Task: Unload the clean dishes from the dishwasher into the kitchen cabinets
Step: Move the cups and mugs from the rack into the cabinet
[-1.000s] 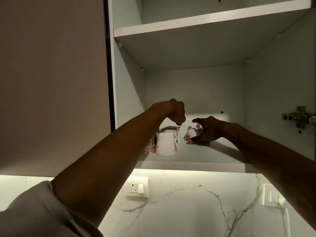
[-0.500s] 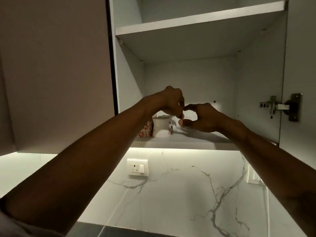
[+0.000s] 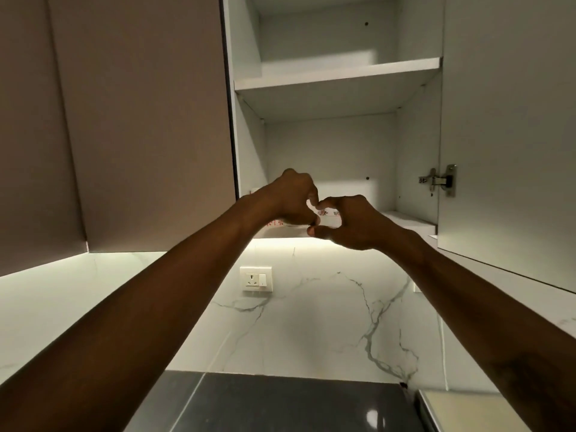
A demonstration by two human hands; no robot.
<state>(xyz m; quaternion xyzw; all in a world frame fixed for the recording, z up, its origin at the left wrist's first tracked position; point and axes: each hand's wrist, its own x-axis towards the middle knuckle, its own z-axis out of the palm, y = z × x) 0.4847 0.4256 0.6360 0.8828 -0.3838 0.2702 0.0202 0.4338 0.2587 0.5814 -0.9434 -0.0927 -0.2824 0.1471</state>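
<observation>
My left hand (image 3: 290,201) hovers at the front edge of the open cabinet's lower shelf (image 3: 408,224), its fingers curled in with nothing visible in them. My right hand (image 3: 352,222) is just to its right, thumb and forefinger bent in a C. A white cup with a floral band (image 3: 327,213) shows through the gap between the hands; whether the right hand touches it is unclear. A bit of red-flowered cup (image 3: 276,223) peeks out under my left wrist. The remaining cups are hidden behind my hands and the shelf edge.
The upper shelf (image 3: 336,77) holds nothing I can see. The cabinet's door (image 3: 505,135) stands open on the right, with its hinge (image 3: 439,180). A closed brown door (image 3: 140,120) is at left. Below are a wall socket (image 3: 255,279), marble backsplash and dark countertop (image 3: 280,403).
My right hand has pulled back from deep on the shelf to its front edge, beside my left hand. My view has dropped and drawn back, so the cups are now mostly hidden.
</observation>
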